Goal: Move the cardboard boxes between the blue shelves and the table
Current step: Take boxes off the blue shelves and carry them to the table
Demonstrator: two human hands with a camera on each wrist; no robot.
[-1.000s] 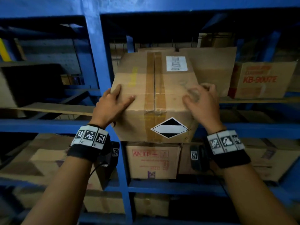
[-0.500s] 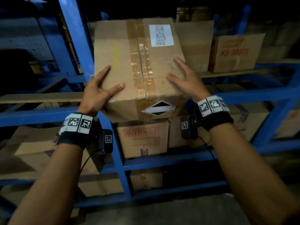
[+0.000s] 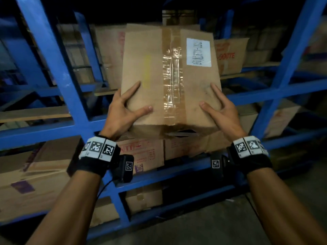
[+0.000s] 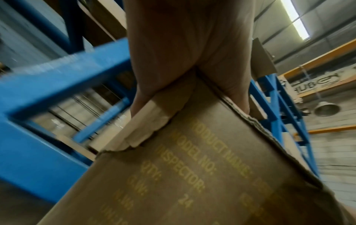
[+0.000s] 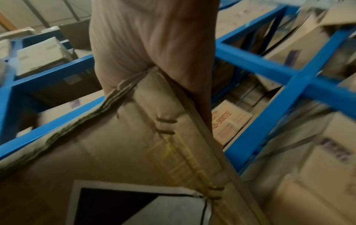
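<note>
a person's two bare forearms reach forward, each wrist wrapped in a black band with black-and-white square markers; between the hands is a taped cardboard box [image 3: 169,76], held up in the air in front of the blue shelves [image 3: 53,71], tilted so its top face is toward the camera; a strip of clear tape runs down the middle of that face, a white label [image 3: 198,51] sits near its far right corner, and a faint yellow streak [image 3: 146,71] marks its left half; the left hand [image 3: 123,110] clasps the near left corner, thumb lying across the top face, fingers spread along the left side; from the left wrist view the palm [image 4: 188,38] straddles that corner, above faded yellow print on the side panel; the right hand [image 3: 221,108] clasps the near right corner the same way, thumb on top, fingers spread down the right side; from the right wrist view its palm [image 5: 150,38] wraps the box's edge, above a black and white diamond sticker [image 5: 138,204]; more cardboard boxes [image 3: 141,154] fill the shelves behind and below, some printed in red; a grey floor [image 3: 212,227] shows at the bottom.
</note>
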